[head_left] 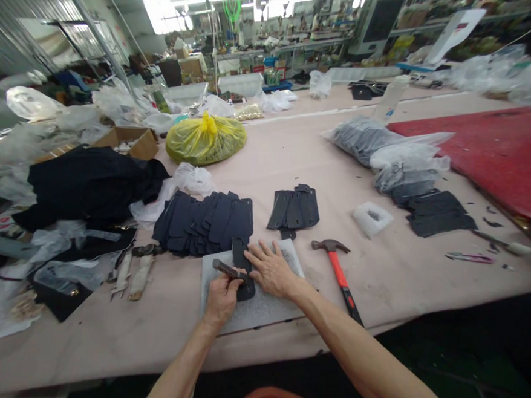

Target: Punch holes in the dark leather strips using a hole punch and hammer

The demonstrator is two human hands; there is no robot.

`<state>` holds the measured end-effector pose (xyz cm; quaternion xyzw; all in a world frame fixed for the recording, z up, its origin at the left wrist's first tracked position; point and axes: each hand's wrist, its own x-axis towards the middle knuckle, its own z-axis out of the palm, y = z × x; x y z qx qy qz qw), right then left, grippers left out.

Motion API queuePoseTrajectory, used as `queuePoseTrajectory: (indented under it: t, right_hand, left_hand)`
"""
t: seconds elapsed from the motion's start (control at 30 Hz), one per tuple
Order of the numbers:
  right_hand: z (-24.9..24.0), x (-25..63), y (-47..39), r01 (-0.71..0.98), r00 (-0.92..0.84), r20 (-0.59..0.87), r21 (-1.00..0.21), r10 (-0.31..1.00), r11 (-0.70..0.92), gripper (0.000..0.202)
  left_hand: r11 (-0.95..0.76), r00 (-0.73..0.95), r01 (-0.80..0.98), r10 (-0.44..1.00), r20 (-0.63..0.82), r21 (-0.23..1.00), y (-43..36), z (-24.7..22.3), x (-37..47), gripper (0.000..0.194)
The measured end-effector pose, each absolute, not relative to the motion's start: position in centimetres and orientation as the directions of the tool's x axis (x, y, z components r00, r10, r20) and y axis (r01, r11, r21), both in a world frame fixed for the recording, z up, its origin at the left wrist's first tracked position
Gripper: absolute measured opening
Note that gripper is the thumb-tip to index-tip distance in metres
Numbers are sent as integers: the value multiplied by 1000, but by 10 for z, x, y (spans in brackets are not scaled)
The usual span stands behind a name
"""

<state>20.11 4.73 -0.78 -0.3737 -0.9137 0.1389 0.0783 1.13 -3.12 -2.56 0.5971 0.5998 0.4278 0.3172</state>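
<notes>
On a grey-white board (267,308) near the table's front edge lies a dark flat piece (246,290). My left hand (223,296) is closed round a dark metal punch-like tool (226,269), which is tilted over the piece. My right hand (275,271) rests flat with fingers spread, its fingertips at the piece's right side. A hammer (339,269) with a red and black handle lies right of the board. Overlapping dark pieces (209,222) are spread behind the board on the left, and a smaller pile (294,208) lies behind it.
Left are two tools with wrapped handles (140,276), black cloth (89,177) and plastic bags. A yellow bag (206,139) sits farther back. On the right are a small white block (372,218), bagged dark pieces (365,139), a brush (503,243) and a red sheet (491,148).
</notes>
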Motion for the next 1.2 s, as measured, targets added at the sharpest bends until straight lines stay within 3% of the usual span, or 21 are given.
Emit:
queuePoseTrajectory:
  t: [0.27,0.53,0.8,1.2]
  right_hand:
    - [-3,188,67,698,-654,72,-328,753,637,50]
    - [4,214,18,652,-675,24,-448,737,611,54]
    - [2,217,11,673,-645,-6,-478,764,564,52]
    - [2,220,6,647,-625,74,-507,777,569,45]
  left_hand:
    - [-80,-101,440,985,138,894,-36,-27,11,23]
    - [-41,-50,409,996,68,912,-38,-23,9,23]
    - [-60,-24,437,997,79,898,-39,-22,10,23]
    - [-189,23,697,970,242,692,-44,-30,20,26]
